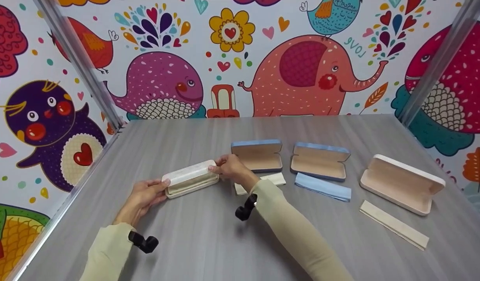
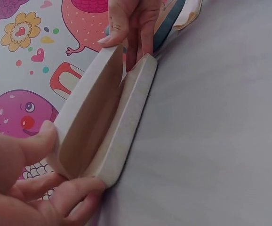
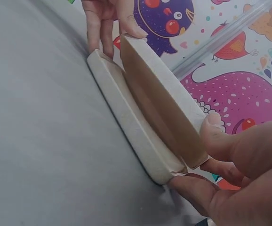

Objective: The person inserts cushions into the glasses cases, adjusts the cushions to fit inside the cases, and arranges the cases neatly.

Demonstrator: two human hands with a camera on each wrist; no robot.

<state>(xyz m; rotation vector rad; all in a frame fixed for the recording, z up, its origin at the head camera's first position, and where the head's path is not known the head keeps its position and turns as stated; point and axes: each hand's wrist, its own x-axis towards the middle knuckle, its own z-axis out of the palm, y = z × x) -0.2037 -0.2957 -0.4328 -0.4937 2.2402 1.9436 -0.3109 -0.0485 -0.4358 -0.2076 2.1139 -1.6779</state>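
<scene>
A white glasses case point(image 1: 190, 172) with a beige inside sits on the table, its lid partly raised. At its left end my left hand point(image 1: 145, 196) grips it, the thumb on the lid and fingers by the base. My right hand point(image 1: 232, 168) holds the opposite end in the same manner. In the left wrist view, the raised lid point(image 2: 82, 89) and the base point(image 2: 132, 115) form a narrow gap. The right wrist view shows the right thumb point(image 3: 214, 134) pressed on the lid's end. Whether something lies inside the case I cannot tell.
Two blue glasses cases point(image 1: 259, 169) point(image 1: 322, 175) and a larger white case point(image 1: 396, 185) stand open to the right. Before them lie a cream cloth point(image 1: 277, 178), a blue cloth point(image 1: 322, 187) and another folded cream cloth point(image 1: 394, 224). Patterned walls point(image 1: 232, 70) enclose the table.
</scene>
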